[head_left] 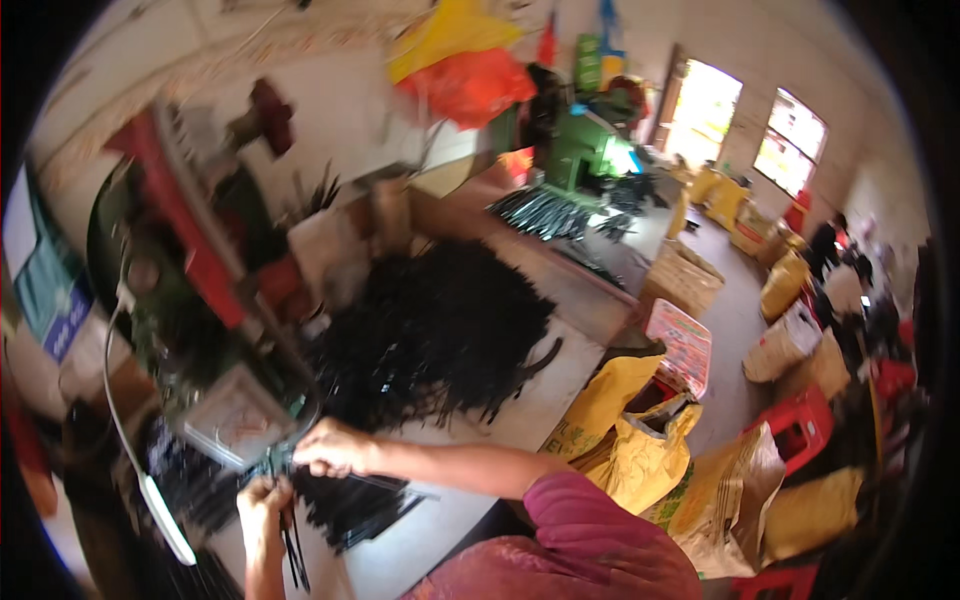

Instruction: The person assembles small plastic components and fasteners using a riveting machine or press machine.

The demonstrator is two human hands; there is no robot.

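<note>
A person in a magenta shirt (590,540) leaned over a pale workbench (560,375), seen from above through a blurred fisheye view. Nearest, at the bench's near left corner, the left hand (263,500) was closed around a few thin black strips (293,545) that hung down from the fist. Just beyond it, the right hand (330,448) was closed too, pinching a bundle of the same strips (360,500), which lay fanned across the bench's near edge. The hands sat close together, almost touching.

The strips looked light, narrow and springy, likely slick and prone to slide apart, so they would probably handle best gripped around the middle of a bunch rather than at the tips.

Left of the hands stood a dark machine (190,290) with a clear box-like guard (235,415) and a white cable (125,440), crowding that side closely. Further in, a big loose heap of black strips (430,330) covered the bench's middle. Bare surface remained between the heap and the near right edge, giving the only open room.

Off the right edge stood yellow sacks (625,430) and a red stool (800,425). Farther away were a green machine (580,150), woven baskets (685,275) and bright windows (795,140).
</note>
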